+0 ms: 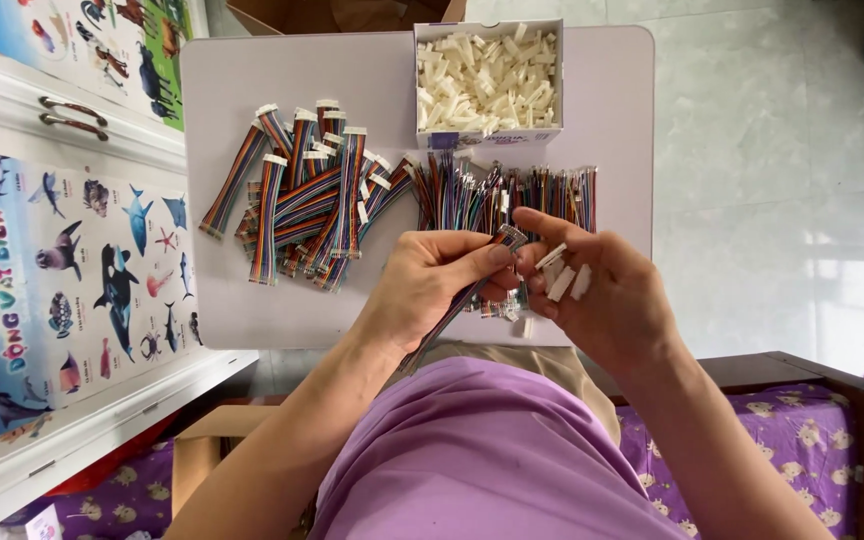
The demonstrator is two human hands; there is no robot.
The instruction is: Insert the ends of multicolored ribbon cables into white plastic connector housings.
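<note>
My left hand (430,280) pinches one multicoloured ribbon cable (452,312) near its bare end, and the cable trails down toward my lap. My right hand (592,290) meets it at the cable's tip and holds several small white plastic connectors (564,278) between its fingers. Both hands hover over the near edge of a small white table (232,300). A pile of ribbon cables fitted with white connectors (302,195) lies at the table's left. A row of cables without housings (502,190) lies just beyond my hands.
A white cardboard box (489,135) full of loose white connectors stands at the table's far side. A white cabinet with sea-animal posters (62,270) is at the left. Pale floor tiles (782,180) lie to the right, and a wooden bed frame (852,400) with purple bedding is beside me.
</note>
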